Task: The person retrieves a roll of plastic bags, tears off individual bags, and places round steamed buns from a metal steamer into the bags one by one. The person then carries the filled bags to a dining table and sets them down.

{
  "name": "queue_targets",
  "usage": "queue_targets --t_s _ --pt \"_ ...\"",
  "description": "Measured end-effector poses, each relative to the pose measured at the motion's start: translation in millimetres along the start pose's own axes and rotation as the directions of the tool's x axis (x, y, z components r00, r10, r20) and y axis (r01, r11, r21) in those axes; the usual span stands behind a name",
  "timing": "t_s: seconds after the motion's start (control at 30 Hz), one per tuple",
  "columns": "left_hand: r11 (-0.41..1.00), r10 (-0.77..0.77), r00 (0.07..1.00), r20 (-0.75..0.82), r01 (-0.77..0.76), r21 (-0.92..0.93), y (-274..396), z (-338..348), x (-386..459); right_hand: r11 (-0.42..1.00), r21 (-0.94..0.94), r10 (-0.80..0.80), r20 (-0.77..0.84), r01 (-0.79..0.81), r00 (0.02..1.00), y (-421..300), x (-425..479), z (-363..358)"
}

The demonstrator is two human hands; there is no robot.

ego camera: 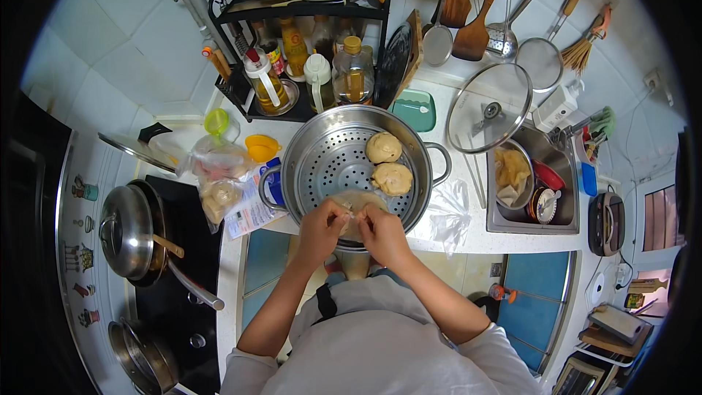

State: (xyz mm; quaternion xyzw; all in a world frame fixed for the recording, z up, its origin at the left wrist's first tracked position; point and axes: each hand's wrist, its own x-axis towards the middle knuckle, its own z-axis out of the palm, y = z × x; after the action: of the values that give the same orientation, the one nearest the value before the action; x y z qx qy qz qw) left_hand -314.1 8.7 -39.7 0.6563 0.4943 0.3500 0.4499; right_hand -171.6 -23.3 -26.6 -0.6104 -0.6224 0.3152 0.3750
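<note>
Both my hands meet over the near rim of a large stainless-steel steamer pot (324, 175). My left hand (324, 225) and my right hand (381, 230) each pinch part of a thin clear plastic bag (359, 198), with fingertips close together. Something pale and rounded shows through the bag, but my fingers partly cover it. On the perforated tray inside the pot sit two round light-brown buns (383, 147), touching at the right side. Right of the pot, another crumpled clear bag (451, 211) lies on the white counter.
Left of the pot are bagged food (219, 197) and a yellow funnel (262, 148). A bottle rack (307, 8) stands behind. To the right, a glass lid (490, 108) leans near the sink (532, 225). A covered pan (127, 230) sits on the black hob at left.
</note>
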Motion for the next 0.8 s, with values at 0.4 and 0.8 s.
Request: queue_targets --t_s 0.4,0.8 --pt "0.962 0.152 0.975 0.161 -0.183 0.204 11.0 -9.5 5.5 0.998 -0.048 -0.033 0.189 0.043 0.981 4.4 17.9 -23.5" --pt "0.607 0.650 0.741 0.170 -0.640 0.470 -17.0 -9.8 6.7 0.764 0.578 0.011 0.433 -0.287 0.901 34.4 43.7 0.6"
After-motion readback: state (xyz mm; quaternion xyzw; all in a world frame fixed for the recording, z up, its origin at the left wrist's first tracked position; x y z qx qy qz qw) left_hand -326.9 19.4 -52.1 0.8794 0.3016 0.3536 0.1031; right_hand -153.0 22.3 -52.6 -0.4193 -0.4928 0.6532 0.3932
